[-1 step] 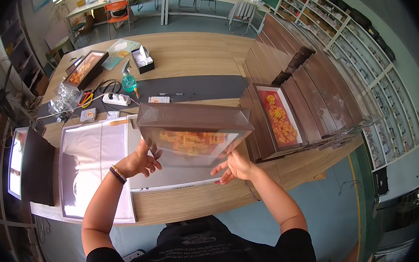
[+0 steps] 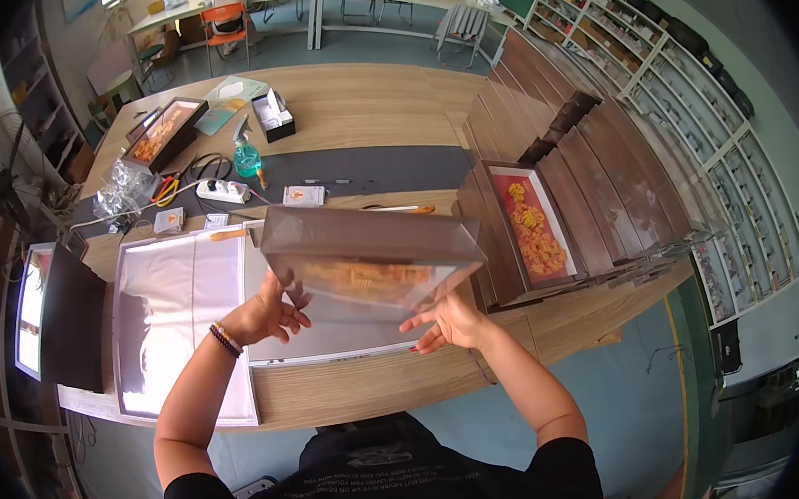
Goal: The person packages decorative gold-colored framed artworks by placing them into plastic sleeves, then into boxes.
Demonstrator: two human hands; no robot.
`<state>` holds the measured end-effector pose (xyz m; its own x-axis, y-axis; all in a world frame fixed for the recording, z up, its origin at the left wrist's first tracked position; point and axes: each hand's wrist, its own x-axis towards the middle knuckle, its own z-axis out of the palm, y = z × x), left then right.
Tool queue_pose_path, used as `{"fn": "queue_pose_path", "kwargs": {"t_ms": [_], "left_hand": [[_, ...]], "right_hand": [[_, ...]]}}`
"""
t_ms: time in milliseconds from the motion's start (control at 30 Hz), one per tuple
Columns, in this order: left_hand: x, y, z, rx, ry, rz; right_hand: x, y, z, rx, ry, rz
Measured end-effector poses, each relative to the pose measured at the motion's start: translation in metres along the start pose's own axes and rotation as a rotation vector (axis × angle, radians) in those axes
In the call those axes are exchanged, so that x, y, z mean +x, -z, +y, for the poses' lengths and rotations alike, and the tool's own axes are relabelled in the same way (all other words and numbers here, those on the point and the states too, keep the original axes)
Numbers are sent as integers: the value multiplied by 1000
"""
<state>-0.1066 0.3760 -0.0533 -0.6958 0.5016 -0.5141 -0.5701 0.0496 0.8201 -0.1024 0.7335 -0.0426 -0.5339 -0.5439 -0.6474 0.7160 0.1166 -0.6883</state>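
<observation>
A deep brown shadow-box frame [image 2: 370, 228] is held up above the table, wrapped in or faced with something clear and shiny. Orange-yellow relief work shows dimly through its near face, which is blurred by glare. My left hand [image 2: 264, 316] grips its left end, the thumb up against the side and the fingers curled beneath. At the lower right corner, my right hand [image 2: 449, 321] supports it with the fingers partly bent. Under the frame lies a grey board [image 2: 331, 335], and beside that a white cloth-covered panel [image 2: 179, 314].
Brown frames [image 2: 591, 178] stand in rows at the right, one showing yellow-orange relief on red [image 2: 533, 220]. Behind are a spray bottle [image 2: 246, 154], a power strip [image 2: 222, 190], a small open box [image 2: 274, 116] and another frame [image 2: 165, 134]. A monitor [image 2: 57, 314] stands left.
The frame has tilted slightly and come down a little toward me, uncovering more of the small card and a wooden handle behind it. Both hands keep their hold.
</observation>
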Motion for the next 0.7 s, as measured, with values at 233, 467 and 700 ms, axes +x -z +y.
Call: {"fn": "queue_pose_path", "kwargs": {"t_ms": [233, 467, 700], "left_hand": [[-22, -66, 40, -166, -410, 178], [5, -66, 77, 48, -800, 413], [48, -52, -5, 77, -1045, 496]], "right_hand": [[1, -20, -20, 142, 496, 209], [27, -33, -58, -49, 998, 371], [70, 1, -3, -404, 1519, 659]]}}
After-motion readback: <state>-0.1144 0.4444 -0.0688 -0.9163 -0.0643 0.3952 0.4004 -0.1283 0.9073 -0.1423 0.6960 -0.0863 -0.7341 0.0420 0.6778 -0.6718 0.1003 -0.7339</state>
